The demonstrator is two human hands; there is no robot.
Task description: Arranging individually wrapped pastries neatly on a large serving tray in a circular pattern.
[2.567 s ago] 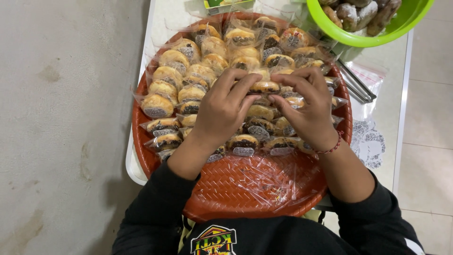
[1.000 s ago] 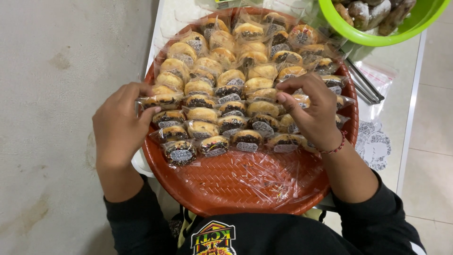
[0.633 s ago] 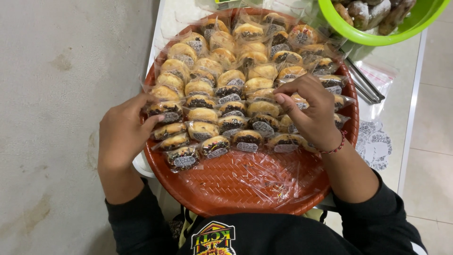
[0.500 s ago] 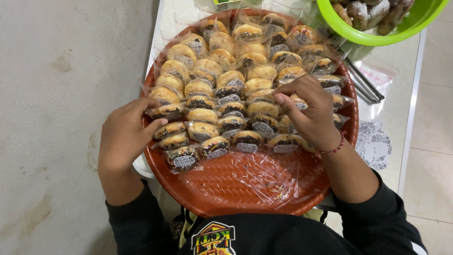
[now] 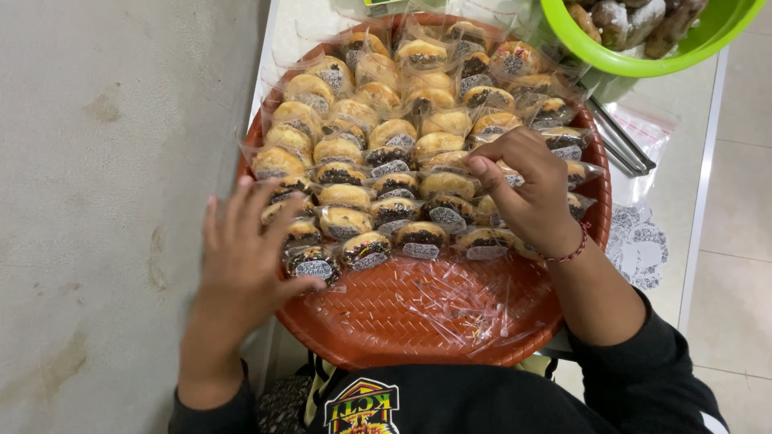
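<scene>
Head cam, only view: my left hand [image 5: 245,249] lay open, fingers spread flat on the w/ clear-film-wrapped round golden buns w/ dark filling [image 5: 402,161] at the left edge of the round reddish-orange woven plastic tray [image 5: 418,321], nothing gripped. My right hand [image 5: 527,193] was curled, fingertips pinching a wrapped bun near the right side of the rows, approx. mid-tray; grip partly hidden by my knuckles. Buns sat in tight overlapping rows over the far two-thirds of the tray; near part bare except loose clear wrapper tails [image 5: 458,297]. Tray rested on the white desk [image 5: 691,161], near edge overhanging toward me.

Handling, my guess: buns light, soft, easy to squash; film slick & crinkly. Best taken by the sides of the bun or the spare film end, not pressed from the top.

Far right: lime-green plastic bowl [image 5: 579,44] w/ brownish lumps, metal tongs [image 5: 623,145] beside the tray, a printed clear bag [image 5: 643,241].
</scene>
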